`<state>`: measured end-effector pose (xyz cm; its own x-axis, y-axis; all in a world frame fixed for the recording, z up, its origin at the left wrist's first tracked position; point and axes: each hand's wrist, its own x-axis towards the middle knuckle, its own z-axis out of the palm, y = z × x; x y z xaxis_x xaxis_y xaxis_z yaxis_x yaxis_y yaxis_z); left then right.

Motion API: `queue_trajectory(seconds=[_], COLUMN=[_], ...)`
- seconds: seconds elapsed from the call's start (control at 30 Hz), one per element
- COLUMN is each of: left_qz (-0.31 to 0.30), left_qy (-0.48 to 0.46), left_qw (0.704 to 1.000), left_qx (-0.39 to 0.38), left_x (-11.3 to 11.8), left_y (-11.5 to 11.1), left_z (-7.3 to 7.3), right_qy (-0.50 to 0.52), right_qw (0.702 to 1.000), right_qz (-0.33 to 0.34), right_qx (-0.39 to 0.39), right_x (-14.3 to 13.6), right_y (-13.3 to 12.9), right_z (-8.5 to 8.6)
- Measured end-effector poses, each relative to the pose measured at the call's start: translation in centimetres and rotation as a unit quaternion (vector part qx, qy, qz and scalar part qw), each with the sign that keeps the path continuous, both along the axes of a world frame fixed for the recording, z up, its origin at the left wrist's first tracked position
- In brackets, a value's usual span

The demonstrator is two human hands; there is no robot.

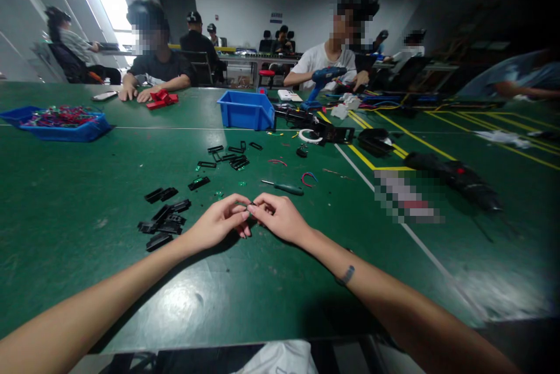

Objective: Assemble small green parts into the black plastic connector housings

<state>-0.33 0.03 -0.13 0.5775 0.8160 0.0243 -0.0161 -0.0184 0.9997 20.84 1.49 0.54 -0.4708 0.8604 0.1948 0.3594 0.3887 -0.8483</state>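
head view: the left hand [221, 223] and the right hand [280, 217] meet fingertip to fingertip low over the green surface [87, 234], both pinched shut on one small dark part [251, 206] held between them just above the cloth; the part is too small to tell its form. judged from the layout, the work is in mid-course: a cluster of black plastic housings [164, 219] lies just left of the left hand, a second scatter of thin black frames [230, 157] lies farther out, and which group is finished and which is waiting cannot be told. a green-handled screwdriver [283, 188] rests beyond the right hand, apart from it, with short red and blue wire loops [308, 177] just past it. a blue bin [245, 109] stands at mid-surface, and a shallow blue tray [61, 123] of coloured pieces sits far to the left. on the right, a black power tool [455, 178] lies well apart from the hands, beyond a white line [420, 245] and yellow floor-style markings [415, 139]. other people sit along the far edge, one with hands near red parts [161, 98], another holding a blue driver [321, 79]. open room: bare cloth lies between the hands and the near edge, and to the right up to the white line; the left side is crowded by the housings.
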Motion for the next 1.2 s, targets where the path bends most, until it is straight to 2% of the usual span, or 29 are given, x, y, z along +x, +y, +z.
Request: queue_trajectory(seconds=[1.2], left_qz=[-0.006], left_qy=[0.012], left_qw=[1.000], left_qx=[0.014], left_x=[-0.14], left_y=[-0.09], left_z=[-0.06], right_qy=[-0.006], right_qw=[1.000], right_qz=[-0.010], right_qx=[0.013], right_x=[0.05], right_y=[-0.12], right_z=[0.03])
